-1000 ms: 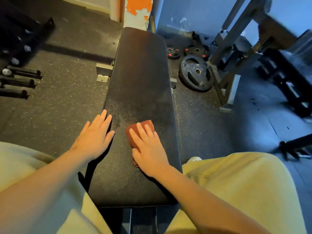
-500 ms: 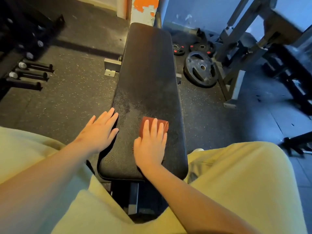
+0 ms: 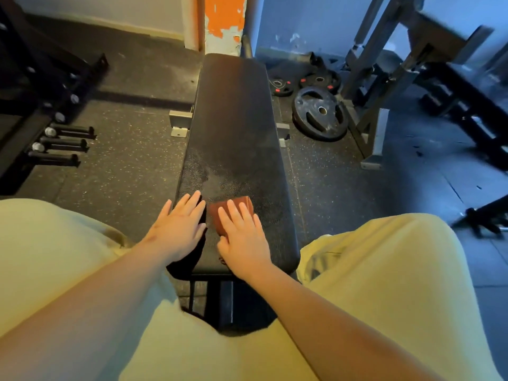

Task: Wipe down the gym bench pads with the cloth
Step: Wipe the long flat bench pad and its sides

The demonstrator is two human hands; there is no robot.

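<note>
The right hand (image 3: pixel 244 237) lies flat, fingers (image 3: pixel 234 211) straight, pressing the reddish-brown cloth (image 3: pixel 215 215) onto the near end of the black bench pad (image 3: pixel 233 119). The left hand (image 3: pixel 178 226) rests just beside it, fingers straight, holding nothing.

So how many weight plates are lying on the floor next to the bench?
3. The large plate lies right of the bench; beyond it, one small plate beside the bench, another small plate nearer the grey rack. Others may hide behind the rack.
</note>
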